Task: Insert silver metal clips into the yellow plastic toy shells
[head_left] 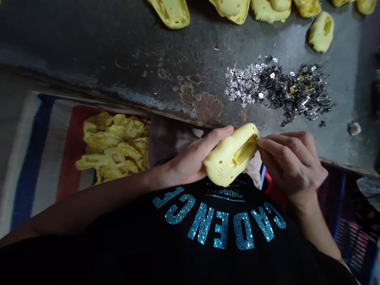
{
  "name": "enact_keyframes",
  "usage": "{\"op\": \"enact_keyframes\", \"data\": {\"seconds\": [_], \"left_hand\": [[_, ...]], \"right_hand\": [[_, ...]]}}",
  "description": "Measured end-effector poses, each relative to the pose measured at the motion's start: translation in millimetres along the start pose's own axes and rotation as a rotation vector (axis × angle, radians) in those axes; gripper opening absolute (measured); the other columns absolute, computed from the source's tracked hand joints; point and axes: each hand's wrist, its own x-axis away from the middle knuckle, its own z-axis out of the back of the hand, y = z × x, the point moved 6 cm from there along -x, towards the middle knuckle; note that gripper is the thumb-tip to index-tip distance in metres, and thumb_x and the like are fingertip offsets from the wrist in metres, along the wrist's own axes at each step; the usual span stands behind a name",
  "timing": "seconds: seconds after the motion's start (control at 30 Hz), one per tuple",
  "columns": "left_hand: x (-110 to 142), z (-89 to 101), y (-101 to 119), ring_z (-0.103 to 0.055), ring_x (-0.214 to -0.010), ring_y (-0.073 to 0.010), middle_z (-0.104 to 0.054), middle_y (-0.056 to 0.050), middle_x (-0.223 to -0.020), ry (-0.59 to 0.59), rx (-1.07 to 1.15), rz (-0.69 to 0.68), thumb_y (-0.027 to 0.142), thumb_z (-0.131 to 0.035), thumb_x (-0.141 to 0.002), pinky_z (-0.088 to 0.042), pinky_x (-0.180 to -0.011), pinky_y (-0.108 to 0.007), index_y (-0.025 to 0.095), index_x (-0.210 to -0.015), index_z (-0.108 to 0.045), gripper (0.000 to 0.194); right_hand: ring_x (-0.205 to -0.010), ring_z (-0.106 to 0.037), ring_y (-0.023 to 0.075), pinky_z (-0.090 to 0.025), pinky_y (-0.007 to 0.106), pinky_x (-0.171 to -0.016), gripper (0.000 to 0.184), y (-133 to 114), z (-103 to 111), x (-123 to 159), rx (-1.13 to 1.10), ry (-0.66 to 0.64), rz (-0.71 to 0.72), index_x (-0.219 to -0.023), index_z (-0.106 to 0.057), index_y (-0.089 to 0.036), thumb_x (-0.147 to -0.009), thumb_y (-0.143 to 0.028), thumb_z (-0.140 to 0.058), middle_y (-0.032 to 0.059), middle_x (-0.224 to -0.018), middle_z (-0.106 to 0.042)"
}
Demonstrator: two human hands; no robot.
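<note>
Your left hand [187, 158] grips the yellow plastic shell [222, 166] against its palm, while your right hand [292, 162] pinches narrowly at the shell's slot [245, 151].

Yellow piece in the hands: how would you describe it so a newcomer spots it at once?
Start at the near edge of the worn metal bench. One yellow moulded plastic shell sits there in the left hand, unlike its neighbours lying loose.

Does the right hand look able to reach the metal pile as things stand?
Probably yes: the right hand is busy at the yellow shell, but the metal pile lies just beyond it on the bench, with only worn bench surface between.
</note>
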Motion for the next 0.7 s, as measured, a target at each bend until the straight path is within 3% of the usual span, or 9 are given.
{"op": "enact_keyframes", "data": {"seconds": [0.3, 0.4, 0.53, 0.6, 0.7], "left_hand": [[-4, -1.9, 0, -0.085, -0.101, -0.0307, -0.090, -0.015, -0.114, -0.061, 0.024, -0.029, 0.064, -0.085, -0.099, -0.069, -0.087, -0.038, 0.016, -0.135, -0.080, 0.061], [-2, 0.8, -1, -0.082, -0.101, -0.0284, -0.088, -0.014, -0.117, -0.057, -0.049, -0.067, 0.071, -0.086, -0.098, -0.065, -0.084, -0.034, 0.016, -0.138, -0.082, 0.068], [11, 9.2, 4, -0.075, -0.094, -0.0182, -0.085, -0.007, -0.118, 0.001, -0.262, -0.191, 0.068, -0.083, -0.106, -0.055, -0.075, -0.026, 0.029, -0.154, -0.081, 0.061], [20, 7.6, 7, -0.069, -0.088, -0.0153, -0.083, -0.005, -0.115, -0.056, -0.348, -0.205, 0.068, -0.082, -0.108, -0.050, -0.070, -0.023, 0.034, -0.161, -0.078, 0.063], [31, 4.4, 10, -0.060, -0.077, -0.0135, -0.077, -0.004, -0.100, -0.124, -0.424, -0.148, 0.067, -0.086, -0.104, -0.044, -0.062, -0.022, 0.031, -0.168, -0.074, 0.074]], "right_hand": [[-0.095, -0.081, 0.0259, -0.060, 0.044, -0.084, 0.038, 6, -2, 7, -0.062, 0.077, -0.100, -0.135, -0.080, -0.031, -0.104, -0.009, -0.085, 0.0035, -0.113, -0.092], [-0.104, -0.082, 0.0260, -0.064, 0.042, -0.089, 0.037, 23, -4, 4, -0.300, 0.041, -0.265, -0.137, -0.082, -0.031, -0.104, -0.018, -0.089, 0.0054, -0.121, -0.089], [-0.098, -0.081, 0.0230, -0.067, 0.039, -0.087, 0.038, 39, -20, 2, -0.684, -0.175, -0.451, -0.138, -0.082, -0.032, -0.103, -0.040, -0.094, 0.0030, -0.119, -0.087], [-0.095, -0.081, 0.0214, -0.068, 0.038, -0.089, 0.035, 41, -23, 3, -0.762, -0.181, -0.495, -0.132, -0.083, -0.032, -0.102, -0.043, -0.096, 0.0012, -0.114, -0.087], [-0.095, -0.082, 0.0207, -0.069, 0.037, -0.090, 0.029, 38, -23, 7, -0.775, -0.130, -0.515, -0.128, -0.083, -0.032, -0.103, -0.040, -0.095, 0.0011, -0.114, -0.087]]}}
